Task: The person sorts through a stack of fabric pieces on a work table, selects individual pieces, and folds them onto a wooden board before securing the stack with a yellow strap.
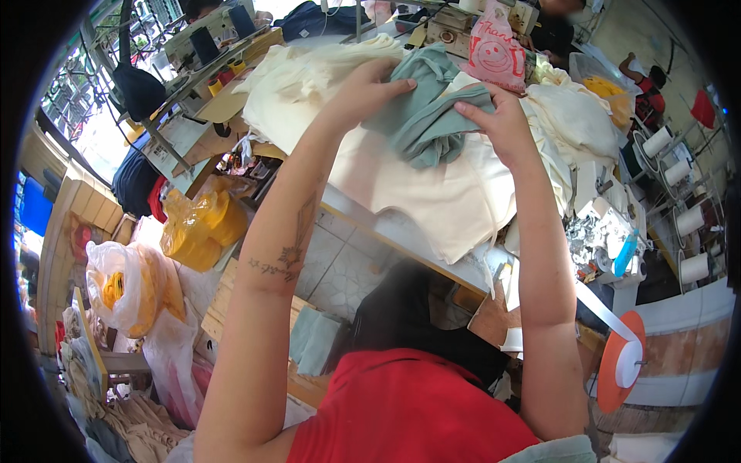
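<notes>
A crumpled piece of grey-green cloth (pixel 424 112) is stretched between my two hands above the table. My left hand (pixel 369 94) grips its left side, thumb on top and the other fingers partly hidden. On the right, my right hand (pixel 500 123) pinches a raised fold between thumb and fingers. Beneath the cloth, cream fabric (pixel 421 193) is spread over the tabletop and hangs past its near edge. More cream fabric is heaped behind my left hand. A folded grey-green cloth stack (pixel 316 339) lies on the wooden bench beside my legs.
A sewing machine (pixel 598 197) stands at the right, near white thread cones (pixel 687 222) and an orange reel of white tape (pixel 620 363). A pink-printed plastic bag (pixel 496 50) sits at the back. Bags of yellow thread cones (pixel 202 224) are at left. Other people sit farther back.
</notes>
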A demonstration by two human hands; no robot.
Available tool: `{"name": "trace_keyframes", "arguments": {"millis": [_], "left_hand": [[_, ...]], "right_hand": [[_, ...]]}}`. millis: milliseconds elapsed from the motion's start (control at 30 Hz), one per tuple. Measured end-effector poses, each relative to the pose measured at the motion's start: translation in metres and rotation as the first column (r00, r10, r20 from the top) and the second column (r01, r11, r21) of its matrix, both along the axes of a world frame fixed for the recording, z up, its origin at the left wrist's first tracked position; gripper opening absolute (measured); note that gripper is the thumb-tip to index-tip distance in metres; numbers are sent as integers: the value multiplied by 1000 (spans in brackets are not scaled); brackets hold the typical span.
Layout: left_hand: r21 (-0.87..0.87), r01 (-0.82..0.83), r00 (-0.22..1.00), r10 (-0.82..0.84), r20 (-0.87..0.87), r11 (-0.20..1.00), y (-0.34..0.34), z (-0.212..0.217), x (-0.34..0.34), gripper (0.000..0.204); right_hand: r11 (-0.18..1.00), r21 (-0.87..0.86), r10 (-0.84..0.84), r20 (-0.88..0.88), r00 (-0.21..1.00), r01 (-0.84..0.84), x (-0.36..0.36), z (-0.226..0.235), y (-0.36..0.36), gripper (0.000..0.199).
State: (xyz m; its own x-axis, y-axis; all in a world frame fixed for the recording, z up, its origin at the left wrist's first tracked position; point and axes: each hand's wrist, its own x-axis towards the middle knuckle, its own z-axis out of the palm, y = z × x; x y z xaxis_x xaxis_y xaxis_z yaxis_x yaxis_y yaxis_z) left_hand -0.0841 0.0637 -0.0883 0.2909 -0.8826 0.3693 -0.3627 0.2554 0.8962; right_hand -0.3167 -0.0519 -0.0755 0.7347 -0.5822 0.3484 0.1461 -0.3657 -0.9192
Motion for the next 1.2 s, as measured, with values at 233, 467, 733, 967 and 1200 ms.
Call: {"name": "trace_keyframes", "arguments": {"millis": [233, 467, 733, 967, 1200], "left_hand": [[41, 27, 994, -23, -104, 999, -4, -7, 8, 50], [77, -18, 957, 40, -286, 997, -6, 13, 3, 41], [-382, 113, 834, -296, -465, 917, 129, 0, 10, 43], [151, -376, 723, 391, -570, 914, 326, -119, -50, 51], [250, -758, 97, 484, -870, 602, 389, -258, -96, 45]], "right_hand": [[983, -181, -21, -35, 999, 15, 17, 16, -5, 28], [983, -182, -62, -199, 978, 26, 18, -13, -29, 33], [954, -287, -151, -222, 963, 84, 19, -62, -52, 34], [1000, 12, -24, -270, 963, 29, 20, -60, -77, 43], [995, 27, -83, -295, 952, 96, 17, -67, -100, 41]]}}
